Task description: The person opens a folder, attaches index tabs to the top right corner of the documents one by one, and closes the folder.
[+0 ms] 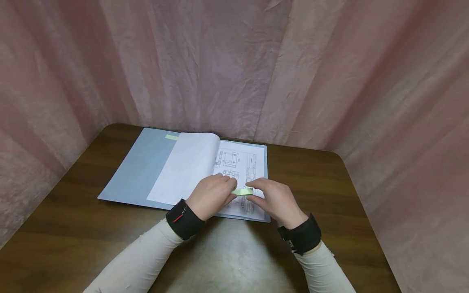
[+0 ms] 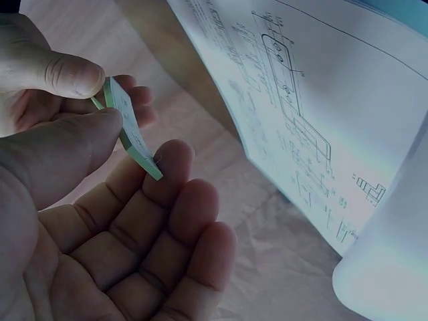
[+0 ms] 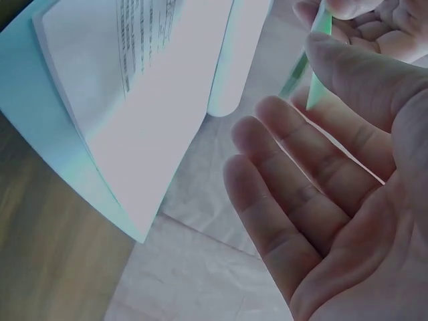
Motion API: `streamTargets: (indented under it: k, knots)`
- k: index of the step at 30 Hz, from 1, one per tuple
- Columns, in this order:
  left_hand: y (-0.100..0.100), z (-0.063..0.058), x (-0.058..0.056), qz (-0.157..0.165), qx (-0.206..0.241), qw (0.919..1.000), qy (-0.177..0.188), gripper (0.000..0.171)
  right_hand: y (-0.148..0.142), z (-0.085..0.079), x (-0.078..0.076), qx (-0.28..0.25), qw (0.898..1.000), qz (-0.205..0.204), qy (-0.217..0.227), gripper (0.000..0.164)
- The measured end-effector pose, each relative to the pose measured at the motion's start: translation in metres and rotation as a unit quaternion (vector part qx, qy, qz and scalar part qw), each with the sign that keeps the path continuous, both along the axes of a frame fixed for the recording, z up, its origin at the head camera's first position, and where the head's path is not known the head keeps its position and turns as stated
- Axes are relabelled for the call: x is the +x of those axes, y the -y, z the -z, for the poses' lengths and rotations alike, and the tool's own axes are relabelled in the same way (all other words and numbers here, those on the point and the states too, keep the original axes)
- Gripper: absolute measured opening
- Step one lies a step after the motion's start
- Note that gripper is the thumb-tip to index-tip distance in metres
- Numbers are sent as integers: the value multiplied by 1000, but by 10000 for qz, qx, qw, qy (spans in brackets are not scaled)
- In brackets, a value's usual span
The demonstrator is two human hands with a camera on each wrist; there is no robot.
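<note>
A thin pad of pale green sticky notes (image 1: 243,191) is held above an open folder of printed drawings. My left hand (image 1: 214,193) pinches its left end between thumb and forefinger, the other fingers loosely bent below. At the right end, the thumb and forefinger of my right hand (image 1: 275,199) close around the pad's edge. In the left wrist view a leaf stands slightly apart from the pad (image 2: 130,130) near the right thumb. Under the hands lies a page with technical drawings (image 1: 258,162), partly hidden by them.
The blue folder (image 1: 133,171) lies open on a brown wooden table (image 1: 307,175). A turned white sheet (image 1: 185,162) curls over its left side, and a pale green strip (image 1: 171,137) sticks out by its top. Pink curtains (image 1: 234,73) surround the table's back and sides.
</note>
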State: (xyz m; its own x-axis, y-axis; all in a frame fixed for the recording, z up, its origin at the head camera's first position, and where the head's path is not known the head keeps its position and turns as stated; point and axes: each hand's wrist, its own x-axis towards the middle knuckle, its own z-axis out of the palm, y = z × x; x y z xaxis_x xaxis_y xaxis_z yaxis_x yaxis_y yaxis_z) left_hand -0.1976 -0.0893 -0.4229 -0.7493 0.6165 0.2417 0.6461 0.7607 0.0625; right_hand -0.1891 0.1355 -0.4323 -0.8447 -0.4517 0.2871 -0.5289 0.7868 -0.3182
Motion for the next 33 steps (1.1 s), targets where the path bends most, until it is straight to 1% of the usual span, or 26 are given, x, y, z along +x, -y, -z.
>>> streamTargets:
  k: [9, 13, 17, 24, 27, 30, 33]
  knots:
    - [-1, -5, 2, 86, 129, 9999, 59, 21, 0, -2, 2, -112, 9999, 21, 12, 23]
    - [0, -7, 3, 116, 269, 9995, 100, 20, 0, -3, 2, -63, 10000, 8, -6, 21]
    - [2, -7, 3, 167, 399, 9990, 130, 22, 0, -5, 2, -90, 10000, -8, -3, 20]
    - [4, -7, 2, 105, 327, 9992, 206, 24, 2, -8, 3, -139, 9999, -15, 30, 21]
    - [4, -7, 2, 115, 369, 9990, 240, 23, 2, -9, 3, -133, 9999, 5, 37, 20]
    - [4, -6, 2, 133, 368, 9990, 205, 21, 2, -9, 3, -136, 9999, 3, -38, 18]
    - [4, -7, 3, 151, 346, 9992, 142, 19, 2, -9, 3, -103, 9996, -28, -250, 15]
